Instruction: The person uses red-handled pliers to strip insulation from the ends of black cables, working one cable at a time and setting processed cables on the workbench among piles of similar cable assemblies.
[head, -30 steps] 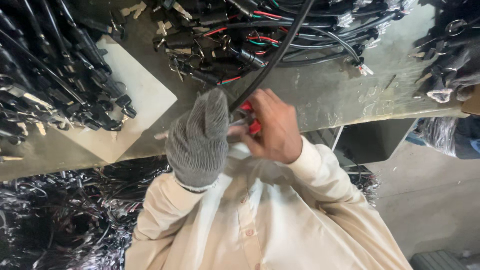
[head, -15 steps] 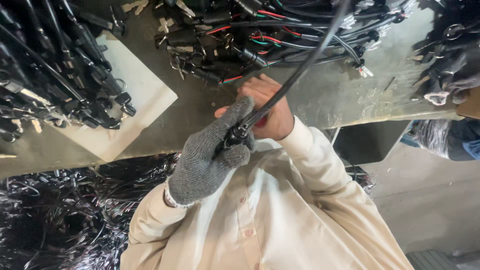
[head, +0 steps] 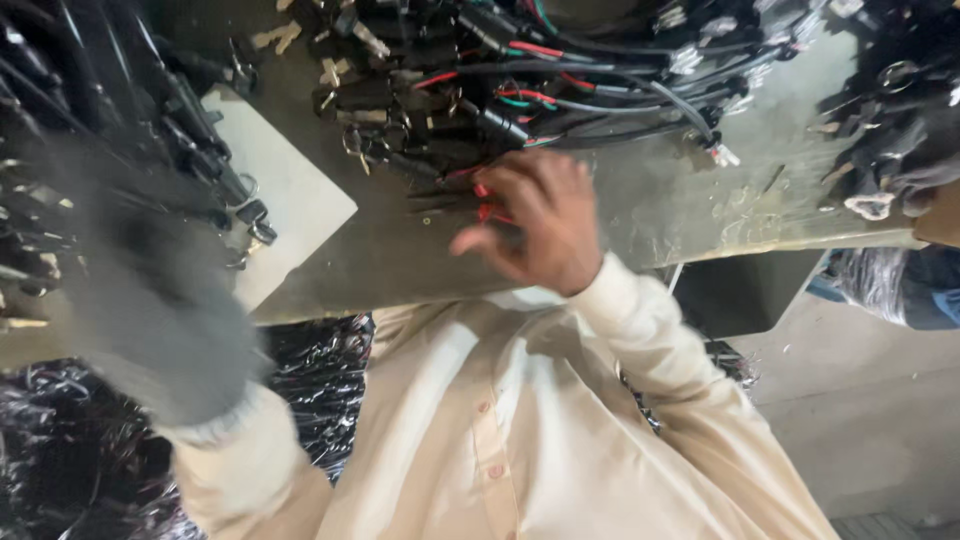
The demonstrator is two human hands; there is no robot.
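Observation:
My right hand (head: pixel 535 225) is bare and lies on the metal table (head: pixel 660 215). Its fingers are apart and touch red-wired pieces (head: pixel 488 205) at the near edge of a pile of black cables and connectors (head: pixel 520 80). My left hand (head: pixel 150 300) wears a grey knit glove and is heavily blurred. It hangs at the left over the table's front edge, next to a heap of black cables (head: pixel 90 130). Whether the glove holds anything is hidden by the blur.
A white sheet (head: pixel 290 200) lies on the table under the left heap. More black parts are piled at the far right (head: pixel 900 100). Shiny black bagged cables (head: pixel 320 380) lie below the table. A dark box (head: pixel 745 290) sits under the table's right side.
Both hands let go of the black cable they held together near my chest. The gloved left hand swung far left; the right hand reached forward onto the pile.

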